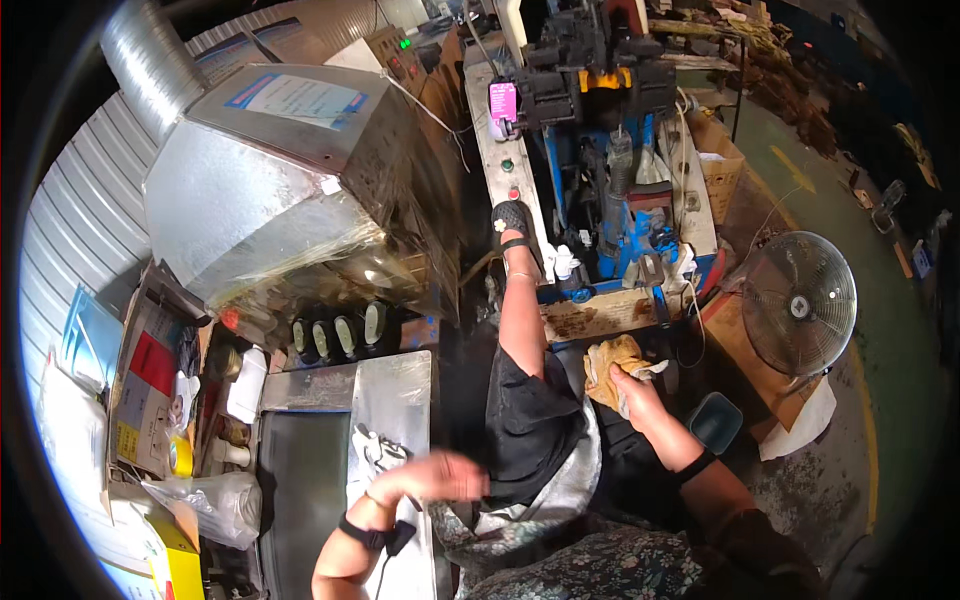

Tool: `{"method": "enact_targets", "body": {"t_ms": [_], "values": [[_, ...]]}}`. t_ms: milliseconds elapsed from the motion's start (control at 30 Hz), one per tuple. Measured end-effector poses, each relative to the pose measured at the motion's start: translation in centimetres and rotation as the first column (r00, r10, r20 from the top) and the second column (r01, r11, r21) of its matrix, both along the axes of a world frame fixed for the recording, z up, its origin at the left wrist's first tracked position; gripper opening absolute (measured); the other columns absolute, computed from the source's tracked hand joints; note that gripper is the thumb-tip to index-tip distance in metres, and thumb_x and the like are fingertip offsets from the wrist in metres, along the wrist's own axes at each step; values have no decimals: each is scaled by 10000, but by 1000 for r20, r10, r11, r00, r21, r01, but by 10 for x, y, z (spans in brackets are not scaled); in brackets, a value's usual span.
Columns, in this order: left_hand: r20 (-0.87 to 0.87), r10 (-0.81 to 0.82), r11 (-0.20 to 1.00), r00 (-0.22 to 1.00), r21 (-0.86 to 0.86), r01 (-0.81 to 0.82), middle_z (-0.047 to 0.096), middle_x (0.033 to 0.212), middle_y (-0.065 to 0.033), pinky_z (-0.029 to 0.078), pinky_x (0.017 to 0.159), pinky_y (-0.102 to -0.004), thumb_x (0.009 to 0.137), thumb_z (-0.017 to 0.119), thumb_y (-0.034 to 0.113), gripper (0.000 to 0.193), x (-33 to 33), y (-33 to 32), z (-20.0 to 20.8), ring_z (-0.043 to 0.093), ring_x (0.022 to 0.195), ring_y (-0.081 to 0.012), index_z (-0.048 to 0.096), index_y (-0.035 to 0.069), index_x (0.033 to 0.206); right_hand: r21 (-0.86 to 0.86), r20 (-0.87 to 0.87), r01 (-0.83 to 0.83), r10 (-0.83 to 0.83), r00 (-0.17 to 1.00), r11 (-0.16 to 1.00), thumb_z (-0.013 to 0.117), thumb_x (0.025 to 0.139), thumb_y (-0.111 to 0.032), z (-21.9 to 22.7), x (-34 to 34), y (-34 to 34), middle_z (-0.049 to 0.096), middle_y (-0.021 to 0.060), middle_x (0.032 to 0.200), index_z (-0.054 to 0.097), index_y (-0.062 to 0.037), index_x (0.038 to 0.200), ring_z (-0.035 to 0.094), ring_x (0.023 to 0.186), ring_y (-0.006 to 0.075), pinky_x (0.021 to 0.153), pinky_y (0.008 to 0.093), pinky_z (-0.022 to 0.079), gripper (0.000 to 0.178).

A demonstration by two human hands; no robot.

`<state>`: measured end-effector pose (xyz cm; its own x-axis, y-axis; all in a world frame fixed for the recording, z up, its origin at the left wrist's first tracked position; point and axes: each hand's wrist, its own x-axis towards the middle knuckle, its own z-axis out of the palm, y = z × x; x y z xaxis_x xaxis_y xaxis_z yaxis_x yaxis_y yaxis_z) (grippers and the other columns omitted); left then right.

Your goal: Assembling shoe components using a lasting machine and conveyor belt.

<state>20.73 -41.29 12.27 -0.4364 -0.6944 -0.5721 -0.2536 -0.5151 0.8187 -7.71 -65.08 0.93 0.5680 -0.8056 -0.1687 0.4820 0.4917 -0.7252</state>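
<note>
My right hand (pixel 635 392) is closed round a crumpled yellow-brown cloth (pixel 612 370) with pale edges, held over my lap. My left hand (pixel 435 476) is blurred by motion above the edge of the pale metal table (pixel 395 390), so its fingers do not show clearly. Near it on that table lies a crumpled white thing with black marks (pixel 380 450). Between the hands is black cloth (pixel 530 430) over my leg. The bare lower leg (pixel 525 305) stretches forward, its dark shoe (pixel 508 220) resting on the machine's ledge, just below a red button (pixel 514 194).
Ahead stands a blue and black machine (pixel 620 200). To the left are a metal hood (pixel 270 180), several olive-green oval pieces (pixel 345 334), a dark belt (pixel 305 480) and a cluttered box (pixel 145 390). At right are a round fan (pixel 800 303) and a grey bin (pixel 716 422).
</note>
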Motion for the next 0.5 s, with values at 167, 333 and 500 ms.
{"method": "enact_targets", "body": {"t_ms": [167, 333, 500], "values": [[371, 585, 609, 721, -788, -89, 353, 1486, -190, 292, 1112, -380, 887, 674, 140, 498, 7, -118, -65, 295, 1405, -290, 522, 115, 1361, -397, -345, 8, -157, 926, 918, 623, 938, -261, -6, 65, -33, 606, 59, 1180, 528, -33, 1261, 575, 1061, 165, 922, 329, 459, 407], [-142, 803, 346, 579, -679, -647, 636, 1008, -99, 424, 910, -301, 954, 558, 88, 90, -47, -120, -94, 554, 1012, -220, 609, 14, 946, -664, -719, -600, -162, 676, 445, 582, 909, -363, -11, 176, -95, 631, 118, 1164, 589, -49, 1202, 586, 1087, 233, 962, 363, 441, 430], [-388, 659, 452, 644, -480, -752, 615, 842, -74, 476, 712, -322, 943, 569, 110, 129, -73, -42, -30, 588, 778, -193, 610, 24, 856, -208, -962, -904, -244, 121, 374, 546, 854, -472, -7, 272, -202, 653, 133, 1164, 681, -99, 1124, 587, 1131, 295, 1010, 403, 422, 480]]}}
